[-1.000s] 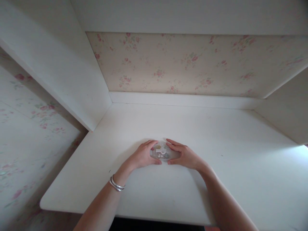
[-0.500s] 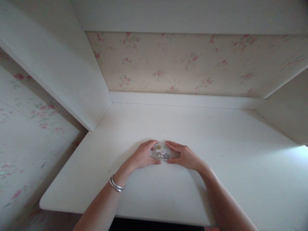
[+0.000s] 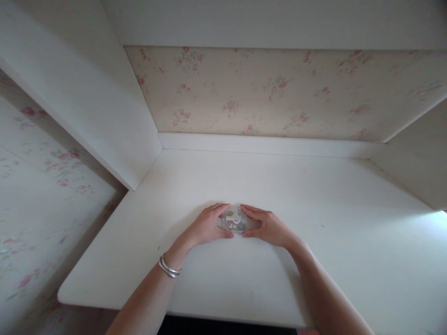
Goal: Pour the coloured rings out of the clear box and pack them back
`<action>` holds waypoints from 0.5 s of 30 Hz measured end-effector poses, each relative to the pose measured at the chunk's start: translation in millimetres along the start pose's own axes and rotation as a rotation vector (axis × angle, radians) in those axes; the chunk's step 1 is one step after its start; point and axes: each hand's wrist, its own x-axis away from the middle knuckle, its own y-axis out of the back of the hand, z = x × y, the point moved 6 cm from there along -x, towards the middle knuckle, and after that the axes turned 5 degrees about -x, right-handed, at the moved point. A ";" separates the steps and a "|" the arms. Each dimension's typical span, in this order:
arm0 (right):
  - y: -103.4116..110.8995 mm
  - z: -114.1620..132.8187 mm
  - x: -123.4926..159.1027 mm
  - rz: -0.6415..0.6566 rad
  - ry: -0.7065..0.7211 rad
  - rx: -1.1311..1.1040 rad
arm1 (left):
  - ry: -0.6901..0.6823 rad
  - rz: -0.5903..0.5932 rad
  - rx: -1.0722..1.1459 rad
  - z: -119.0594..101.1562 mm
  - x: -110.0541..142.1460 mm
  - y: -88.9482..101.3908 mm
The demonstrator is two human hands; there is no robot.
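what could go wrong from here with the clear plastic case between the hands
The left hand and right hand curl around the clear plastic case from either side, so uneven pressure might skid or turn it on the smooth-looking white desk. Small pieces show inside; if the case came open, they could scatter. I can't tell how firmly it is closed. The silver bangles might knock the desk if that wrist drops.

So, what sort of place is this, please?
Probably a desk corner in a home: a white desktop with built-in side panels and floral wallpaper behind it. Which room it is, I cannot tell.
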 end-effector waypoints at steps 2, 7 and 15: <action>-0.5 -0.8 0.1 -0.001 0.001 -0.004 | -0.012 0.007 -0.003 -1.3 -0.2 0.0; -1.9 -2.1 0.2 0.007 -0.005 0.012 | -0.024 0.009 -0.018 -2.9 -0.8 0.3; -1.0 0.3 0.7 0.007 -0.002 0.024 | -0.024 0.012 -0.022 -1.9 -0.5 -0.2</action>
